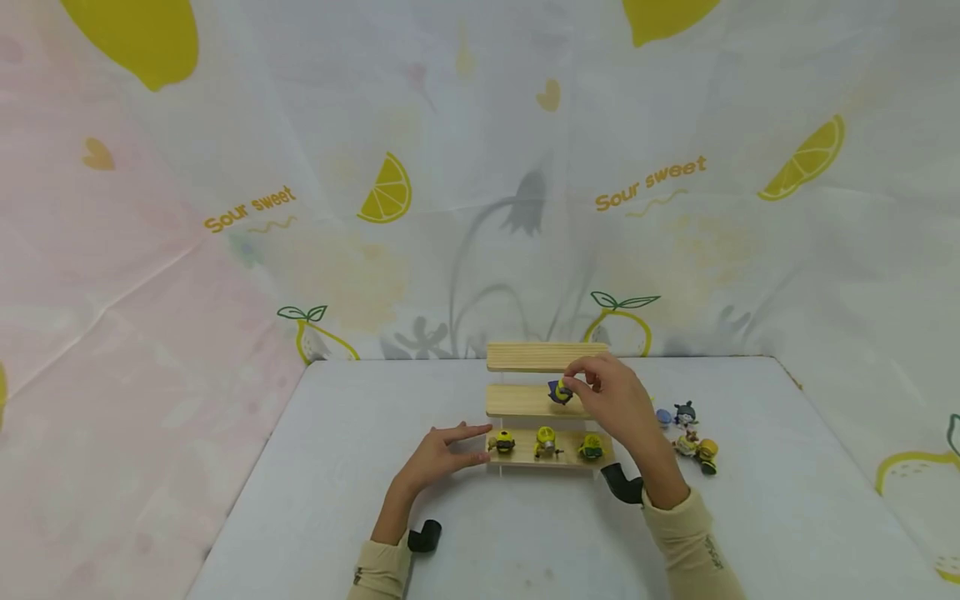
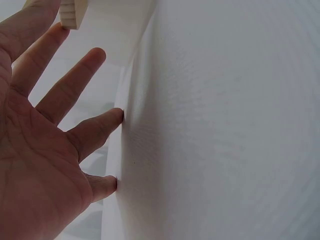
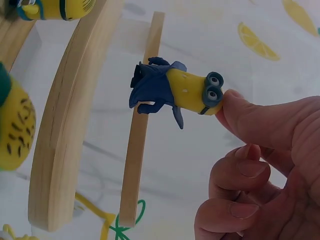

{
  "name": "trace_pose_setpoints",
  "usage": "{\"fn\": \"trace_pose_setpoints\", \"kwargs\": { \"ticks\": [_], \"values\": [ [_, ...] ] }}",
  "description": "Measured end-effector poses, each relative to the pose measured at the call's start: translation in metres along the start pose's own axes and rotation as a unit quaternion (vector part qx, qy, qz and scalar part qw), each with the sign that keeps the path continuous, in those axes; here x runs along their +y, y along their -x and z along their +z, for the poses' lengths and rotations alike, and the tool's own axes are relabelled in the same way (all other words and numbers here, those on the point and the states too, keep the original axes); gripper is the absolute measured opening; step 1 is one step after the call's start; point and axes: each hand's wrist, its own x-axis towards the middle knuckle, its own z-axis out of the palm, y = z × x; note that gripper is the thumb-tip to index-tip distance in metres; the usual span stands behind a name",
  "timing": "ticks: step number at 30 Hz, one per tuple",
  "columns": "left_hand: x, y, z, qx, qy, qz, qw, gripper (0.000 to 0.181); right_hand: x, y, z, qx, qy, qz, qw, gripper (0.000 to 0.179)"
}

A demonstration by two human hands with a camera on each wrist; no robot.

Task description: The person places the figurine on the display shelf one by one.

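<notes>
A Minion figurine (image 1: 557, 392) in dark blue clothing is pinched by the head between the thumb and fingers of my right hand (image 1: 617, 404). It is held over the middle board (image 1: 517, 402) of a three-tier wooden display rack. In the right wrist view the Minion figurine (image 3: 187, 90) shows yellow with round goggles. My left hand (image 1: 438, 457), fingers spread, reaches to the left end of the bottom board (image 1: 525, 461). In the left wrist view a fingertip touches a wooden board end (image 2: 72, 15). Three yellow figurines (image 1: 546, 442) stand in a row on the bottom board.
Several small figurines (image 1: 707, 454) sit on the white table (image 1: 315, 500) to the right of the rack. The top board (image 1: 532, 357) rises at the back, near a lemon-print cloth backdrop (image 1: 480, 167). Black camera mounts (image 1: 425, 537) are at both wrists.
</notes>
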Motion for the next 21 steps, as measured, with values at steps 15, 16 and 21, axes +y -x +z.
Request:
{"fn": "trace_pose_setpoints", "kwargs": {
  "ticks": [15, 16, 21],
  "values": [
    [0.0, -0.002, -0.001, -0.001, -0.004, -0.01, 0.9999, 0.048, -0.018, -0.026, 0.031, -0.036, -0.017, -0.01, 0.9992, 0.006],
    [0.0, -0.002, -0.001, -0.001, -0.005, -0.011, 0.9999, 0.048, -0.02, -0.027, 0.033, -0.037, -0.02, -0.012, 0.999, 0.005],
    [0.0, -0.002, 0.0, -0.004, 0.0, -0.014, 0.9999, 0.048, -0.027, -0.031, 0.04, -0.043, -0.023, -0.022, 0.9985, 0.005]
  ]
}}
